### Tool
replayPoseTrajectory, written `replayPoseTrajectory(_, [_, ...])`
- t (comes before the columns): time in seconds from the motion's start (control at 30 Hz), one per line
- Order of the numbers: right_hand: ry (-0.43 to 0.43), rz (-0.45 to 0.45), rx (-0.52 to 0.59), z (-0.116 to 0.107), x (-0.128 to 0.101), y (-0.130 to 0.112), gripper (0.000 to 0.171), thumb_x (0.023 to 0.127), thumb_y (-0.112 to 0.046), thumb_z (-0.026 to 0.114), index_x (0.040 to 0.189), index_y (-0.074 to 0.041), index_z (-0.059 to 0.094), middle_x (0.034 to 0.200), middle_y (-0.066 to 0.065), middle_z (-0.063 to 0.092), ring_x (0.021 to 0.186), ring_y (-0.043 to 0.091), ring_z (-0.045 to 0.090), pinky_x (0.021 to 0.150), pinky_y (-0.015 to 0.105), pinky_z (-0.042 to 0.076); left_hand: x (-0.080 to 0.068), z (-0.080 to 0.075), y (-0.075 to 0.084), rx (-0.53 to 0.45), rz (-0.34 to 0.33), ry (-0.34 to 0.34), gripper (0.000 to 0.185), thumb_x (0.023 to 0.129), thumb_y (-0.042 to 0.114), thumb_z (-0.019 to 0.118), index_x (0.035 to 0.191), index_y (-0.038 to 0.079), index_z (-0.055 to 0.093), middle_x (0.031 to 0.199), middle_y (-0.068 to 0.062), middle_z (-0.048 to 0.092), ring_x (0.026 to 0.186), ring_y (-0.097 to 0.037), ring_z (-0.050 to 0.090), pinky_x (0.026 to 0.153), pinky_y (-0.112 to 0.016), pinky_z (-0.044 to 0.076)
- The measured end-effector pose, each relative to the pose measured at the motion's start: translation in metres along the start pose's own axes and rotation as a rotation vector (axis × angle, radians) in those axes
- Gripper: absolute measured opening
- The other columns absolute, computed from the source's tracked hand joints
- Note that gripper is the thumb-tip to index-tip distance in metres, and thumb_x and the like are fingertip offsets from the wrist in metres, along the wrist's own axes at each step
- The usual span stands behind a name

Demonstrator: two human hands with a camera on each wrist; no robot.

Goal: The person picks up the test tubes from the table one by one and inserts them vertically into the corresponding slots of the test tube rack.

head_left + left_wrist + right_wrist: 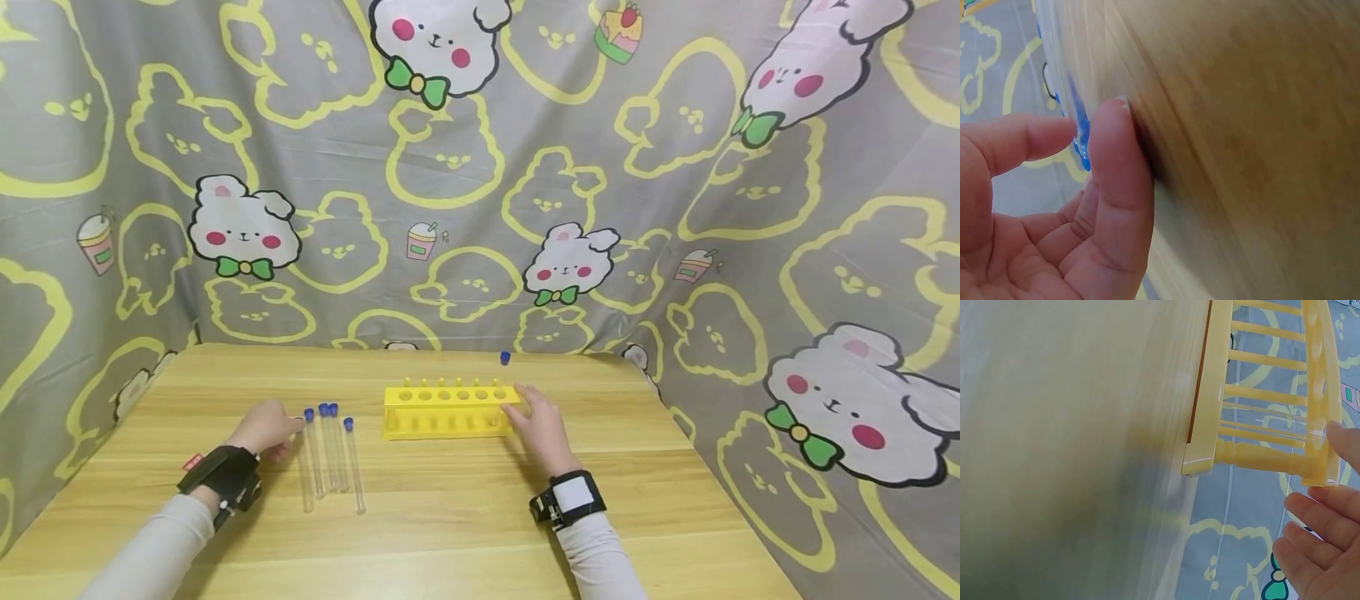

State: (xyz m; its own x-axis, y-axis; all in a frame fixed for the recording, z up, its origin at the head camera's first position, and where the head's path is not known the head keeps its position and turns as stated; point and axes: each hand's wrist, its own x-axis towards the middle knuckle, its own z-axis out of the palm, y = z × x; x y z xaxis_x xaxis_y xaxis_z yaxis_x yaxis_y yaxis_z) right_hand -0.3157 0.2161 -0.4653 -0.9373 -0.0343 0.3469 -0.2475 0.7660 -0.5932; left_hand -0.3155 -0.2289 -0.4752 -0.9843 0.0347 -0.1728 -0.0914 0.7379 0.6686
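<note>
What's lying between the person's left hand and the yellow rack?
In the head view, clear tubes with blue caps lie on the table between the left hand and the rack.

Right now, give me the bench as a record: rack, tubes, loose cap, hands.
yellow rack: on the wooden table
in rack: one clear tube, right end
tubes left of rack: five, blue caps
loose cap: blue, on the table beyond the rack
left hand: pinches leftmost tube at its cap end
right hand: at rack's right end, thumb touching it
</note>
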Motion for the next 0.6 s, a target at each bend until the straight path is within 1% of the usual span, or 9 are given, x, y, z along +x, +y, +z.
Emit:
replayPoseTrajectory(0.13, [0.003, -0.001, 0.000, 0.0010, 0.0004, 0.0008, 0.053, 0.090, -0.030, 0.068, 0.134, -0.002, 0.055, 0.139, 0.023, 0.053, 0.136, 0.040, 0.045, 0.111, 0.053, 0.037, 0.0035, 0.0012, -0.0019, -0.037, -0.024, -0.009, 0.032, 0.091, 0.019, 0.055, 0.064, 0.001, 0.057, 0.046, -0.002, 0.057, 0.039, -0.013, 0.057, 0.043, -0.027, 0.051])
replayPoseTrajectory(0.4, [-0.001, -0.003, -0.005, 0.0012, 0.0005, 0.0001, 0.054, 0.090, -0.030, 0.068, 0.134, -0.001, 0.055, 0.139, 0.023, 0.054, 0.135, 0.040, 0.045, 0.111, 0.053, 0.037, 0.0027, 0.0016, -0.0010, -0.134, -0.082, -0.020, 0.026, 0.091, 0.018, 0.056, 0.077, -0.004, 0.056, 0.052, -0.004, 0.058, 0.042, -0.013, 0.058, 0.045, -0.028, 0.054])
replayPoseTrajectory(0.6, [-0.011, 0.007, -0.005, 0.0009, 0.0008, -0.0004, 0.054, 0.091, -0.031, 0.067, 0.135, -0.001, 0.054, 0.140, 0.023, 0.053, 0.136, 0.040, 0.044, 0.112, 0.053, 0.036, 0.0024, 0.0027, -0.0015, -0.143, -0.095, -0.005, 0.028, 0.091, 0.020, 0.057, 0.075, -0.003, 0.057, 0.051, -0.004, 0.059, 0.042, -0.014, 0.058, 0.044, -0.027, 0.052])
